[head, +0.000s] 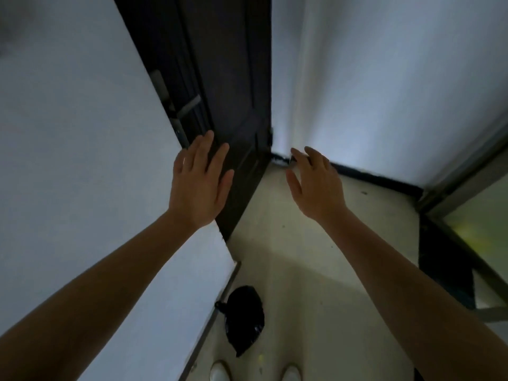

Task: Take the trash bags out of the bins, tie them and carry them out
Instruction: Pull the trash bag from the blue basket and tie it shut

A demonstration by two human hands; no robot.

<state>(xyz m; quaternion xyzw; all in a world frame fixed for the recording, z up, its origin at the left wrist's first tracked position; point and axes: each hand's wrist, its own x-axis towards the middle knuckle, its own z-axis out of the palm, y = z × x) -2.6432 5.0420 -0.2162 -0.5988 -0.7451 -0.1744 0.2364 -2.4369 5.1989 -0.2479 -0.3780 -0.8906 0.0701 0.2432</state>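
A tied black trash bag lies on the pale floor beside the left wall, just ahead of my white shoes. Neither hand touches it. My left hand is raised with flat, spread fingers in front of the dark door, near its edge below the handle. My right hand is raised at the same height, fingers apart and slightly curled, holding nothing, over the floor near the corner of the door and the white wall.
A white wall fills the left side, and the dark door stands at its far end with a metal lever handle. A white wall with a black skirting is ahead on the right. A dark metal-framed opening is at far right.
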